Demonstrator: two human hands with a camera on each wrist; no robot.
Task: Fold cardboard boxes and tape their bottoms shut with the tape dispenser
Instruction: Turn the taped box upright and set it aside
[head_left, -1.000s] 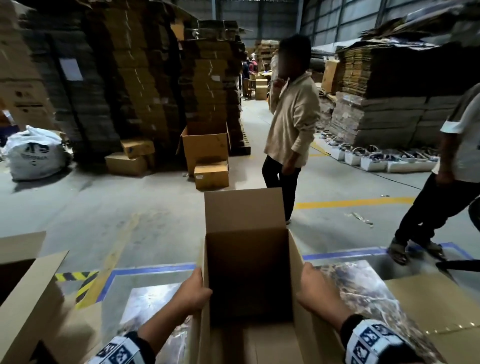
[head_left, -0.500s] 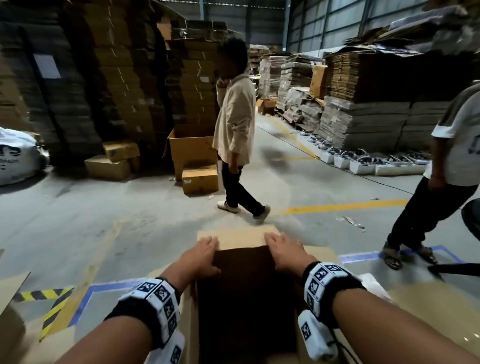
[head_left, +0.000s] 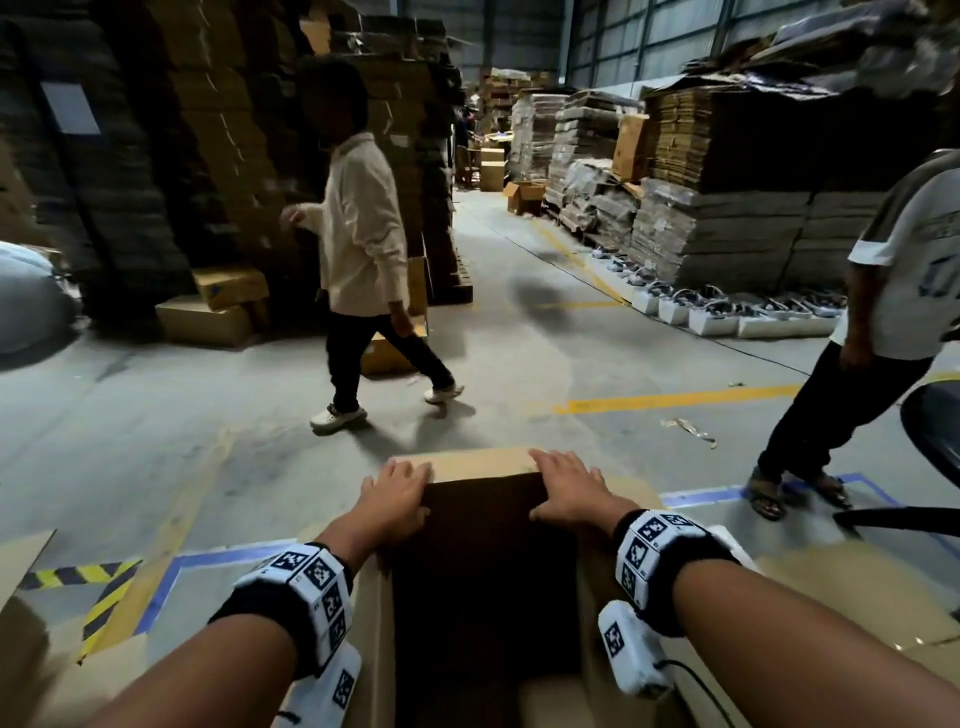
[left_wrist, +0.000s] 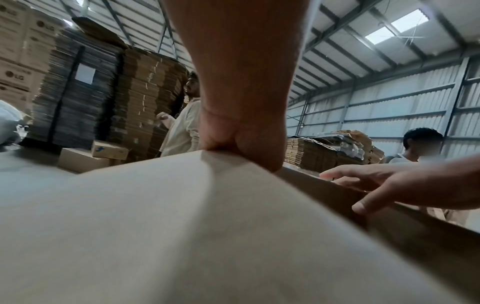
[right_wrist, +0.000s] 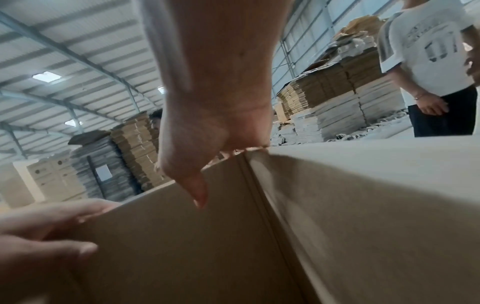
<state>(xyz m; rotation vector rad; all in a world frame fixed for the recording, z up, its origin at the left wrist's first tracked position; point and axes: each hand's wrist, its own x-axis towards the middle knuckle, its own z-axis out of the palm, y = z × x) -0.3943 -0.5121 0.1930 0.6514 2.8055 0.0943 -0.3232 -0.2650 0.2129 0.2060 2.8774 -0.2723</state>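
Your left hand and your right hand are both on the far flap of the box in front of you. The box sits low, right between your arms, with its open end facing up. Your hands are apart, one near each far corner. The fingers lie flat and spread on top of the flap, and each thumb hangs down on the inside. So you press the flap; you do not squeeze it.

How far are you? I think you are near the start with this box. It is opened up into a box shape. The far flap is bent partway down. The inside still looks dark and open, so the end is not closed yet. I see no tape on this box. I cannot see the tape dispenser in any view.

What is left, I think: push this flap flat, fold in the other flaps, then tape the seam.

A person in a light shirt walks across the floor ahead. Another person in a white shirt stands to your right. Tall stacks of flat cardboard stand behind them
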